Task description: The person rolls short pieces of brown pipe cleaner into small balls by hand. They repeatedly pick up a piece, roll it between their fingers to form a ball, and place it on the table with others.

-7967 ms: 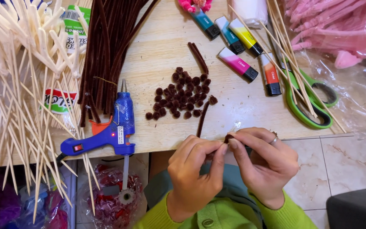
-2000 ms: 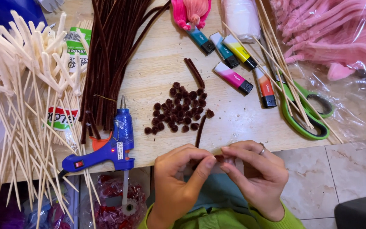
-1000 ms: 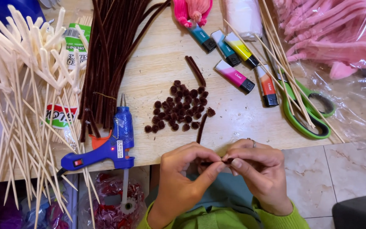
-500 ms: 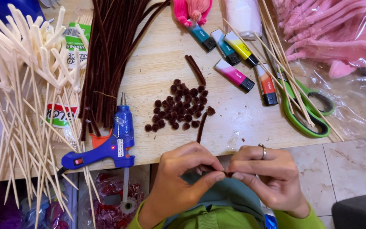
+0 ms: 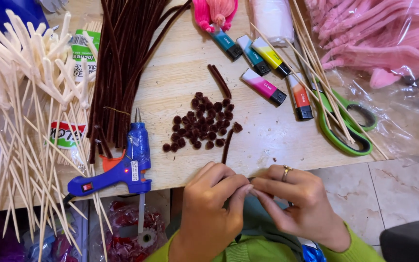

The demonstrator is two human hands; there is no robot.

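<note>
left hand (image 5: 209, 206): mine, at the near edge of the surface (image 5: 180, 77). Fingers pinched together at the tips, meeting the right hand's.
right hand (image 5: 299, 199): ring on one finger, fingers pinched against the left's.
held item: something small and dark is nipped between both sets of fingertips; too hidden to say what.
brown stem piece (image 5: 227, 145): loose on the surface, just far of my hands. Long axis runs near-to-far, tilted slightly right at the far end. Sits between the two hands, a bit closer to the left.
brown pompom pile (image 5: 202, 123): just beyond that piece, centre of the surface.
glue gun (image 5: 122, 167): blue, left of my left hand, nozzle pointing far.
brown stem bundle (image 5: 127, 58): far left, long axis near-to-far.
wooden sticks (image 5: 20, 111): leftmost, fanned out.
green scissors (image 5: 345, 126): right, well apart from my hands.
markers (image 5: 267, 68): far right of centre.
</note>
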